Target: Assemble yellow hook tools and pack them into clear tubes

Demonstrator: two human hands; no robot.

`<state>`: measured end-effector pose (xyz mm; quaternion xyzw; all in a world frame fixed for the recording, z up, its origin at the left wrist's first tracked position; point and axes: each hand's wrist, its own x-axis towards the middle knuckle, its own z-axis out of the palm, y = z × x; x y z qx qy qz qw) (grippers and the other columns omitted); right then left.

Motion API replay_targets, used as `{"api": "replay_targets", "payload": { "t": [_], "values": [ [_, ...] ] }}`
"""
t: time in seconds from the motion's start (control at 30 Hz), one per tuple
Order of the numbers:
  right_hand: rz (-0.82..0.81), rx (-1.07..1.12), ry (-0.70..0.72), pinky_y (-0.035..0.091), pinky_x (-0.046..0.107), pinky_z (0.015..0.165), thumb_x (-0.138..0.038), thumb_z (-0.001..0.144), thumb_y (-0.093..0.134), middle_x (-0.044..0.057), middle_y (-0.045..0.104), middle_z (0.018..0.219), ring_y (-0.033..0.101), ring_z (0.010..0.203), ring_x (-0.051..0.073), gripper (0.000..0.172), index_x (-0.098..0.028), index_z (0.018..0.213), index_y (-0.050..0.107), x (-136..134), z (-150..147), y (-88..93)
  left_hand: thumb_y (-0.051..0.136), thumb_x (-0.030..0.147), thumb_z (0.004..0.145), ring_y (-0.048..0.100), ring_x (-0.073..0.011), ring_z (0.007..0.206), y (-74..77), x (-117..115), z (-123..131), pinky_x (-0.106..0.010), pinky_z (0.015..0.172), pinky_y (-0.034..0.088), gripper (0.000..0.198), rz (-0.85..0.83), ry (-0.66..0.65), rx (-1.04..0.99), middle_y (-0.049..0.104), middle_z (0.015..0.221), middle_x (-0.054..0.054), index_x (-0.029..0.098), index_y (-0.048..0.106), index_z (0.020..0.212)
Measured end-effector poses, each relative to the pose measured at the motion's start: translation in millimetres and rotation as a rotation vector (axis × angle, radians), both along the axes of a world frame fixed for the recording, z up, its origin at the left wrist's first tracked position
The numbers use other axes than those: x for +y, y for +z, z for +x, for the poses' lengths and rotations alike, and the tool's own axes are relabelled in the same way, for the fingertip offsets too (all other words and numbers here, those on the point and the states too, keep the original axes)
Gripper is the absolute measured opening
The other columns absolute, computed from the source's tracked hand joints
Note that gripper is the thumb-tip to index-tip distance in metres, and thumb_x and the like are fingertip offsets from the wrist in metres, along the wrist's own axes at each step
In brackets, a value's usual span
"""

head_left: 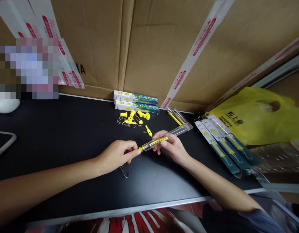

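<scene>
A clear plastic tube [175, 133] with a yellow scale strip inside lies slanted above the black table [54, 139]. My right hand [172, 147] is closed around its middle. My left hand [117, 155] pinches the yellow end cap [140, 149] at the tube's lower left end. A small metal hook [124, 172] hangs below my left hand. Whether that hook is joined to the tube, I cannot tell.
Loose yellow caps and wire hooks [135, 118] lie beyond my hands, before two packaged boxes [136, 101]. Another clear tube [176, 116] lies to their right. Three packaged items [224, 145] rest at right beside a yellow plastic bag [258, 116]. Taped cardboard boxes [151, 42] wall the back.
</scene>
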<state>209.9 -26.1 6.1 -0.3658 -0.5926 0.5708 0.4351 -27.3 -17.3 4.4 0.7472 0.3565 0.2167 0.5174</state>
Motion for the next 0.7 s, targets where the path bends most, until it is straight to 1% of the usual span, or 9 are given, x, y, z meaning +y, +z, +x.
{"api": "replay_targets", "payload": {
  "t": [0.07, 0.13, 0.23, 0.37, 0.5, 0.6, 0.7],
  "values": [
    [0.044, -0.02, 0.004, 0.049, 0.022, 0.051, -0.04, 0.083, 0.066, 0.002, 0.065, 0.074, 0.062, 0.063, 0.013, 0.027, -0.018, 0.098, 0.063, -0.5, 0.0, -0.1, 0.053, 0.041, 0.089, 0.049, -0.0086, 0.049, 2.1, -2.7, 0.6, -0.019, 0.049, 0.034, 0.029, -0.019, -0.025, -0.012, 0.054, 0.053, 0.005, 0.017, 0.058, 0.072],
    [0.054, -0.037, 0.02, 0.05, 0.022, 0.051, -0.04, 0.083, 0.065, 0.002, 0.064, 0.075, 0.061, 0.063, 0.013, 0.027, -0.018, 0.098, 0.064, -1.2, -1.3, -0.5, 0.052, 0.041, 0.089, 0.048, -0.0081, 0.045, 2.0, -5.7, 1.7, -0.019, 0.048, 0.035, 0.028, -0.086, -0.037, -0.048, 0.051, 0.051, 0.006, 0.018, 0.056, 0.074],
    [0.039, -0.049, 0.059, 0.051, 0.022, 0.049, -0.041, 0.083, 0.065, 0.003, 0.063, 0.076, 0.061, 0.063, 0.013, 0.03, -0.017, 0.1, 0.064, -2.9, -5.4, -1.3, 0.049, 0.043, 0.09, 0.048, -0.0078, 0.042, -0.5, -8.7, 3.4, -0.019, 0.046, 0.035, 0.028, -0.183, -0.026, -0.106, 0.048, 0.05, 0.007, 0.019, 0.052, 0.076],
    [0.0, -0.035, 0.11, 0.053, 0.021, 0.05, -0.036, 0.082, 0.068, 0.003, 0.063, 0.08, 0.063, 0.066, 0.012, 0.028, -0.017, 0.102, 0.061, -5.9, -11.5, -2.9, 0.05, 0.044, 0.09, 0.044, -0.0068, 0.042, -2.1, -8.7, 5.5, -0.018, 0.045, 0.034, 0.028, -0.219, -0.018, -0.168, 0.046, 0.051, 0.008, 0.019, 0.051, 0.078],
    [-0.041, -0.001, 0.168, 0.054, 0.02, 0.054, -0.028, 0.08, 0.07, 0.003, 0.062, 0.087, 0.064, 0.073, 0.012, 0.026, -0.017, 0.101, 0.058, -9.3, -15.9, -3.1, 0.055, 0.042, 0.088, 0.045, -0.0069, 0.044, -2.9, -7.7, 9.3, -0.017, 0.045, 0.035, 0.025, -0.266, 0.023, -0.203, 0.048, 0.053, 0.009, 0.02, 0.045, 0.082],
    [-0.091, 0.038, 0.213, 0.056, 0.024, 0.057, -0.031, 0.083, 0.068, 0.004, 0.063, 0.092, 0.066, 0.079, 0.014, 0.027, -0.019, 0.1, 0.051, -12.8, -19.2, -1.9, 0.058, 0.042, 0.086, 0.045, -0.0071, 0.043, -6.3, -7.6, 12.7, -0.017, 0.044, 0.036, 0.028, -0.333, 0.041, -0.248, 0.05, 0.053, 0.009, 0.021, 0.039, 0.084],
    [-0.129, 0.05, 0.257, 0.057, 0.027, 0.06, -0.034, 0.086, 0.064, 0.003, 0.064, 0.088, 0.068, 0.078, 0.015, 0.028, -0.02, 0.101, 0.045, -15.8, -21.0, 1.0, 0.061, 0.043, 0.084, 0.047, -0.0068, 0.043, -9.7, -7.5, 14.7, -0.017, 0.044, 0.036, 0.031, -0.383, 0.027, -0.305, 0.054, 0.055, 0.009, 0.021, 0.038, 0.086]
  ]
}}
